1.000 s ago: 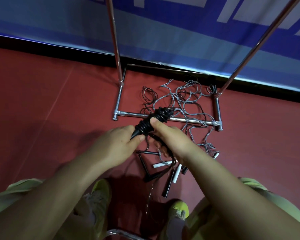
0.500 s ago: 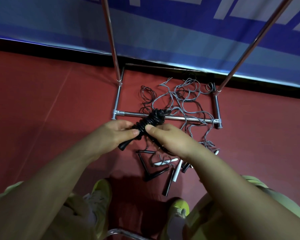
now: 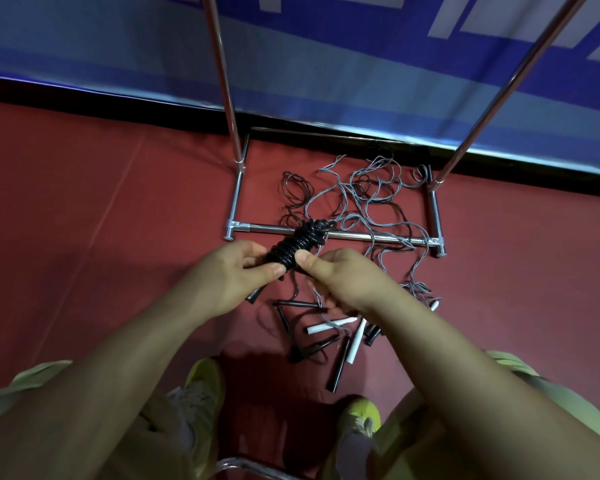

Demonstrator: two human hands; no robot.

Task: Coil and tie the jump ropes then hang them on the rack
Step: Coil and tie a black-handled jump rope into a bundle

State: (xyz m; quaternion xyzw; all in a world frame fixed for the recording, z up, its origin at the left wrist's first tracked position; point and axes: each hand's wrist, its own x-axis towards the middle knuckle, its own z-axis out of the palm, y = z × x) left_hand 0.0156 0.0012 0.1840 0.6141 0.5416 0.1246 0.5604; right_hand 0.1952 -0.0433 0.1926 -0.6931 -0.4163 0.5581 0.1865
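A black jump rope (image 3: 297, 242), wound tightly round its own handles into a short bundle, is held above the floor. My left hand (image 3: 234, 275) grips the bundle's lower end, with a black handle tip sticking out below the palm. My right hand (image 3: 329, 271) pinches the cord at the bundle's near side with its thumb on top. The chrome rack (image 3: 357, 236) stands just beyond, its two uprights rising out of view. Loose grey and black ropes (image 3: 364, 199) lie tangled inside the rack's base.
Several black and white rope handles (image 3: 340, 336) lie on the red floor between my hands and my yellow shoes (image 3: 205, 386). A blue banner wall (image 3: 326, 64) closes the far side. A chrome tube (image 3: 253, 467) shows at the bottom edge.
The bundle has come down and toward me. My left hand has slid further along the bundle, so that less of the handle shows. My right thumb has moved down along the coils.
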